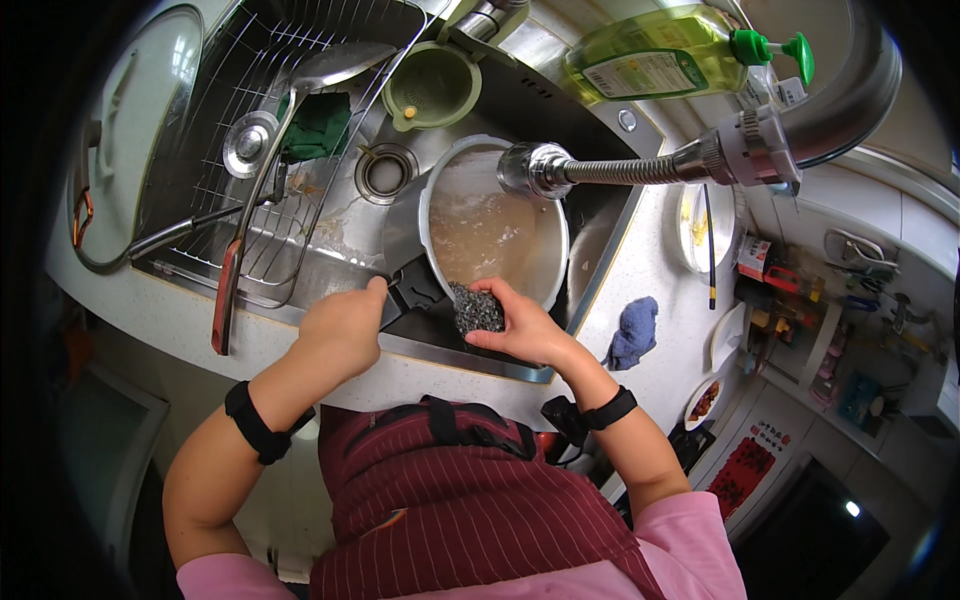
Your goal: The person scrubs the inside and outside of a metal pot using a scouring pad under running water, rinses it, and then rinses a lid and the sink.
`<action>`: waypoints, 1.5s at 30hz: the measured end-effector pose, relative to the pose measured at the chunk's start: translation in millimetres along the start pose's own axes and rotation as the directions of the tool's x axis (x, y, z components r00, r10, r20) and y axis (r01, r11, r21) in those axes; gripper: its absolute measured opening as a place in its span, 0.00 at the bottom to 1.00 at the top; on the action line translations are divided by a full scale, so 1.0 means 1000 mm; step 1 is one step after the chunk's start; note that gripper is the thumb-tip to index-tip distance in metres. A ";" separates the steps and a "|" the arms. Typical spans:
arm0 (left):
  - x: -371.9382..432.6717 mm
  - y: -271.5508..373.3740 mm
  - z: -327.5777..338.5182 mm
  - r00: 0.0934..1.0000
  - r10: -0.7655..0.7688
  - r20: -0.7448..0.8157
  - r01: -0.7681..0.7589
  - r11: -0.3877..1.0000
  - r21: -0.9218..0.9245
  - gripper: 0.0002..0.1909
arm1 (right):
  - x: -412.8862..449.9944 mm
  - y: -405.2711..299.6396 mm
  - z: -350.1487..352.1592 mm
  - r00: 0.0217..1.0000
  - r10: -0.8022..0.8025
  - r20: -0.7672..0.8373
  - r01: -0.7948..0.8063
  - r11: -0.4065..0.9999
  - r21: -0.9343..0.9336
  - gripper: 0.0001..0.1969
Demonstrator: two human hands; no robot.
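A metal pot [405, 221] with cloudy brownish water [487, 240] inside stands in the stainless steel sink [349, 244]. My left hand [341, 326] is wrapped around the pot's black handle [416, 285]. Between the fingers and thumb of my right hand [525, 322] is a grey metal scouring pad [478, 311], held at the pot's near rim. Above the pot's far right side hangs the spray head [532, 171] of a flexible faucet. No running water can be made out.
Left of the pot, a wire rack [300, 255] carries a long-handled spatula [259, 165] and a green scouring cloth [319, 127]. A green strainer basin [433, 86] sits behind the drain [386, 174]. Dish soap [637, 64], a blue cloth [634, 330] and a plate [694, 225] lie rightward.
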State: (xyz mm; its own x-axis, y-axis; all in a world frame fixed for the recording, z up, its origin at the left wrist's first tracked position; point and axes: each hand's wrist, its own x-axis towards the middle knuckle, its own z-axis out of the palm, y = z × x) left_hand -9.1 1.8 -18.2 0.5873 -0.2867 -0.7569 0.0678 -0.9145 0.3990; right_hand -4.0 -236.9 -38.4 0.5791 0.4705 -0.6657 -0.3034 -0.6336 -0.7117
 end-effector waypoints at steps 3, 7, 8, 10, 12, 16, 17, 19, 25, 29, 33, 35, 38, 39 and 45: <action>0.000 0.001 -0.002 1.000 -0.007 0.003 0.007 1.000 -0.004 0.15 | 0.000 -0.005 -0.001 1.000 -0.008 -0.009 0.008 1.000 -0.024 0.28; -0.001 0.002 -0.005 0.999 -0.030 0.026 0.031 0.999 -0.028 0.14 | 0.001 -0.006 0.002 1.000 -0.006 -0.023 0.004 0.995 -0.099 0.28; -0.001 0.001 -0.005 0.999 -0.032 0.025 0.032 0.999 -0.025 0.14 | 0.002 -0.003 0.005 1.000 -0.009 -0.023 0.007 0.995 -0.097 0.28; 0.000 0.002 -0.008 0.998 -0.035 0.048 0.038 0.998 -0.052 0.14 | 0.005 0.004 0.013 0.979 -0.171 -0.111 0.114 0.909 -0.401 0.26; 0.001 0.000 -0.010 0.998 -0.032 0.061 0.037 0.997 -0.071 0.14 | 0.007 0.005 0.018 0.974 -0.187 -0.127 0.113 0.889 -0.443 0.24; 0.008 -0.013 -0.003 0.999 0.006 0.038 0.000 0.985 -0.170 0.15 | 0.010 -0.018 0.001 0.963 -0.236 -0.129 0.136 0.840 -0.526 0.20; 0.009 -0.018 -0.001 1.000 0.001 0.024 0.003 0.986 -0.169 0.15 | 0.012 -0.029 -0.008 0.967 -0.237 -0.091 0.149 0.822 -0.550 0.20; 0.009 -0.025 0.002 0.998 0.061 0.035 -0.048 0.954 -0.294 0.15 | 0.016 -0.055 -0.024 0.972 -0.225 -0.067 0.146 0.805 -0.576 0.17; -0.002 -0.016 0.010 0.962 0.097 0.253 0.151 0.586 -0.796 0.18 | 0.021 -0.099 -0.047 0.984 -0.132 0.117 0.174 0.618 -0.767 0.18; -0.023 -0.016 0.000 0.916 0.212 0.342 0.231 0.417 -0.879 0.20 | 0.016 -0.137 -0.050 0.979 -0.063 0.192 0.196 0.542 -0.817 0.16; -0.038 -0.024 0.003 0.884 0.323 0.337 0.236 0.313 -0.920 0.21 | 0.009 -0.172 -0.040 0.982 0.001 0.188 0.166 0.461 -0.872 0.12; -0.043 -0.026 0.003 0.866 0.378 0.327 0.237 0.267 -0.934 0.21 | 0.008 -0.182 -0.039 0.981 -0.018 0.193 0.181 0.435 -0.882 0.10; -0.048 -0.027 0.008 0.792 0.497 0.355 0.320 0.157 -0.934 0.23 | 0.006 -0.202 -0.036 0.974 0.036 0.223 0.193 0.384 -0.903 0.10; -0.048 -0.028 0.010 0.793 0.501 0.347 0.313 0.155 -0.937 0.23 | 0.005 -0.209 -0.036 0.971 0.077 0.228 0.186 0.360 -0.914 0.11; -0.056 -0.023 0.017 0.621 0.725 0.299 0.441 -0.008 -0.898 0.23 | 0.009 -0.233 -0.033 0.936 0.261 0.235 0.173 0.241 -0.955 0.14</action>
State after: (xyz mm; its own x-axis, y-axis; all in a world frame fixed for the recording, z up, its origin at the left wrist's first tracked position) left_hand -57.2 34.2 5.5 0.1730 -0.9261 -0.3354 0.9823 0.1372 0.1279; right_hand 97.0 -105.5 128.3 0.2848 0.4194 -0.8620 0.7492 -0.6583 -0.0727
